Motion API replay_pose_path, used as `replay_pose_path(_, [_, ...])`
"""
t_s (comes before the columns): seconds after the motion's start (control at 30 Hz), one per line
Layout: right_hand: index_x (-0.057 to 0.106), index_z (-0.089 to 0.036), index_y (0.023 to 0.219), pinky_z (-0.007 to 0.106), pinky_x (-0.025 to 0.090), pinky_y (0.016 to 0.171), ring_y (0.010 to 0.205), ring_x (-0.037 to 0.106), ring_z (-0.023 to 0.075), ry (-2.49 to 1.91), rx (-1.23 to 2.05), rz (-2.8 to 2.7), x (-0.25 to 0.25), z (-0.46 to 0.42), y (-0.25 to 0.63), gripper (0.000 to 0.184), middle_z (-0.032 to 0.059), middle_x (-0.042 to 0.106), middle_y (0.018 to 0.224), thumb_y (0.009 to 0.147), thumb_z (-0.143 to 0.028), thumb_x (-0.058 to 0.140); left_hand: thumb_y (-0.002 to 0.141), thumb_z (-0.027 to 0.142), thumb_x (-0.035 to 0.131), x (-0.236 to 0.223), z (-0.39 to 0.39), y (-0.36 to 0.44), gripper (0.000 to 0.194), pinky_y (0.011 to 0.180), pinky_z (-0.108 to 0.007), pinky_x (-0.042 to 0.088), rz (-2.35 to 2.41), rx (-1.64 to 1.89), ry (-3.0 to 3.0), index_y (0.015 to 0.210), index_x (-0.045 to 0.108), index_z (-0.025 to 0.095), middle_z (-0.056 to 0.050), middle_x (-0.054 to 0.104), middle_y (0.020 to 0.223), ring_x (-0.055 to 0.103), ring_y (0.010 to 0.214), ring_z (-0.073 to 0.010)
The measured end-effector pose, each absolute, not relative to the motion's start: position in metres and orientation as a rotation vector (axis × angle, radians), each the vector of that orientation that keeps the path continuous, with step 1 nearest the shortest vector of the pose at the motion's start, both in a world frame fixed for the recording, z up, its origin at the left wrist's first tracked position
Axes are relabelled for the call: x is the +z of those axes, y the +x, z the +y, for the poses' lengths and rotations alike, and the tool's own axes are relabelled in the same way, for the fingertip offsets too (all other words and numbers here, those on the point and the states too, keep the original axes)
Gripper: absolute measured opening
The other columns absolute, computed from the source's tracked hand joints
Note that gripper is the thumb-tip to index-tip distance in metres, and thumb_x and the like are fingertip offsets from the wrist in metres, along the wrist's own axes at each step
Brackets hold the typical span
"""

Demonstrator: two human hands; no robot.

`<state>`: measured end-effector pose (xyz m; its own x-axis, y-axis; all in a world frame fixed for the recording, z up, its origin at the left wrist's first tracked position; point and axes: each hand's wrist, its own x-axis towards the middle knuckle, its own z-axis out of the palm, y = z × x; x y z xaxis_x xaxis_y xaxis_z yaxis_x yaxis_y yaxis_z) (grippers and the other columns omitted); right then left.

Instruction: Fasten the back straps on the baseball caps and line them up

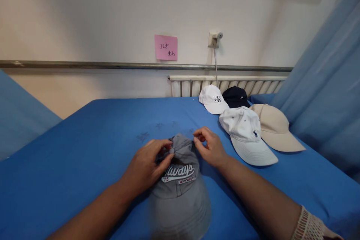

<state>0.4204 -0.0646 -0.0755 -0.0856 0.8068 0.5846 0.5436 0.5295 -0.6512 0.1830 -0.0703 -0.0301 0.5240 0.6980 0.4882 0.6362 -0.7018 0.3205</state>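
A grey baseball cap (180, 191) with white lettering and a small "75" lies on the blue sheet, its brim toward me. My left hand (147, 163) pinches the crown's fabric near the top button, thumb and fingers closed on it. At the crown's far right edge is my right hand (209, 146), thumb and index finger brought together against the cap's rim. The fabric between the hands looks creased and partly sunken. The cap's back side is hidden.
To the right sit a white cap (212, 97), a dark navy cap (235, 96), a pale cap with a small horse logo (244, 123) and a beige cap (271, 120). Behind stand a radiator (185, 87) and a rail (112, 65). Blue curtains (329, 67) flank the blue-covered bed (70, 150).
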Motion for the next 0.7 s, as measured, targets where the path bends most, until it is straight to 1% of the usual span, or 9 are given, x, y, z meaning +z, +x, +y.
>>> replay_pose_path(0.1, [0.057,-0.019,0.110,0.030,0.048,0.073,0.077,0.058,0.0174,-0.993,0.276,-1.880,-0.064,-0.081,0.408,0.026,0.0059,0.063,0.092,0.086,-0.025,0.060,0.088,0.028,0.058,-0.037,-0.071,0.185,0.019,0.074,-0.031,0.049,1.184,1.019,2.617,0.105,0.059,0.021,-0.002,0.065,0.087,0.061,0.078,-0.0166])
replay_pose_path(0.17, [0.053,-0.019,0.120,0.032,0.049,0.077,0.084,0.059,0.0186,-0.931,0.267,-1.972,-0.061,-0.090,0.397,0.035,0.0081,0.064,0.104,0.087,-0.025,0.060,0.088,0.028,0.058,-0.040,-0.072,0.187,0.017,0.074,-0.031,0.049,1.171,1.057,2.587,0.104,0.059,0.021,-0.001,0.065,0.086,0.061,0.078,-0.0163])
replay_pose_path(0.23, [0.050,-0.020,0.126,0.033,0.049,0.080,0.091,0.060,0.0203,-0.911,0.237,-2.014,-0.062,-0.094,0.387,0.037,0.0100,0.063,0.111,0.089,-0.022,0.057,0.088,0.028,0.059,-0.042,-0.075,0.189,0.018,0.075,-0.030,0.050,1.132,1.069,2.557,0.105,0.059,0.022,-0.001,0.066,0.087,0.063,0.079,-0.0161])
replay_pose_path(0.3, [0.051,-0.020,0.124,0.034,0.049,0.080,0.093,0.060,0.0214,-0.919,0.203,-2.026,-0.065,-0.095,0.382,0.034,0.0102,0.064,0.109,0.091,-0.020,0.054,0.088,0.028,0.059,-0.041,-0.077,0.190,0.019,0.076,-0.030,0.051,1.083,1.054,2.517,0.107,0.059,0.022,-0.001,0.068,0.091,0.065,0.082,-0.0161])
replay_pose_path(0.37, [0.054,-0.019,0.119,0.034,0.050,0.076,0.090,0.060,0.0210,-0.937,0.186,-2.018,-0.069,-0.093,0.382,0.028,0.0092,0.064,0.102,0.091,-0.020,0.053,0.089,0.028,0.058,-0.039,-0.076,0.188,0.020,0.079,-0.030,0.052,1.071,1.046,2.449,0.108,0.060,0.022,-0.002,0.070,0.095,0.066,0.085,-0.0164])
replay_pose_path(0.5, [0.057,-0.019,0.113,0.030,0.049,0.071,0.084,0.059,0.0187,-0.895,0.196,-1.987,-0.073,-0.092,0.387,0.023,0.0082,0.063,0.098,0.090,-0.018,0.055,0.092,0.029,0.050,-0.034,-0.061,0.179,0.023,0.085,-0.033,0.051,1.213,1.084,2.328,0.109,0.063,0.020,-0.004,0.071,0.102,0.066,0.094,-0.0192])
replay_pose_path(0.63, [0.057,-0.019,0.112,0.029,0.050,0.073,0.085,0.059,0.0175,-0.809,0.225,-1.975,-0.073,-0.096,0.389,0.024,0.0081,0.062,0.101,0.089,-0.015,0.056,0.089,0.019,0.048,-0.033,-0.043,0.167,0.030,0.096,-0.039,0.046,1.092,0.817,2.522,0.114,0.064,0.022,-0.005,0.069,0.112,0.060,0.107,-0.0217])
replay_pose_path(0.7, [0.057,-0.020,0.112,0.030,0.050,0.073,0.085,0.059,0.0176,-0.787,0.232,-1.970,-0.073,-0.096,0.388,0.025,0.0078,0.061,0.101,0.088,-0.014,0.057,0.087,0.015,0.049,-0.036,-0.038,0.164,0.031,0.096,-0.038,0.044,0.996,0.687,2.612,0.114,0.064,0.023,-0.004,0.069,0.112,0.057,0.108,-0.0218])
